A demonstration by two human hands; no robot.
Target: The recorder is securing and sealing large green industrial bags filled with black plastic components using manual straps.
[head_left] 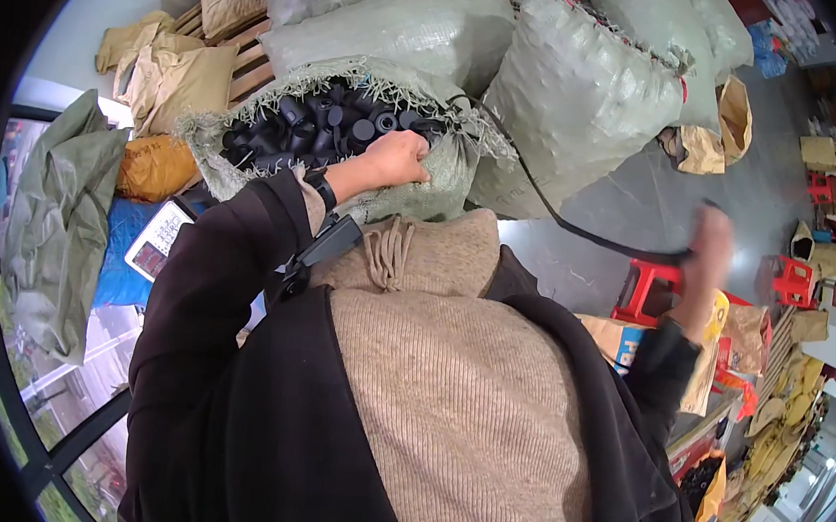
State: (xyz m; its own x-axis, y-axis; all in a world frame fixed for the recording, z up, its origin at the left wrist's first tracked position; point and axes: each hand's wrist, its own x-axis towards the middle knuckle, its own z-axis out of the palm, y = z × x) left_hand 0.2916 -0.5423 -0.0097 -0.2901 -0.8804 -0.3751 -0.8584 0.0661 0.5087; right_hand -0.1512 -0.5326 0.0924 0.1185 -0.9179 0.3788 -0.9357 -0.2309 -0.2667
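In front of me stands an open pale-green woven sack [450, 170] with a frayed rim, filled with black cylindrical plastic parts [326, 121]. My left hand [401, 159] is closed at the sack's near rim, fingers curled over the fabric, with some fingertips hidden. A long black strap [550, 208] runs from the right side of the sack's mouth, sagging through the air to my right hand [709, 259]. That hand is raised far out to the right, smeared by motion, and closed round the strap's end.
Full white woven sacks [588, 98] stand behind and to the right. Brown paper sacks [187, 76] lie on wooden slats at the left, near a white scale with a keypad [158, 239]. A red stool [647, 289] stands on the grey floor below my right hand.
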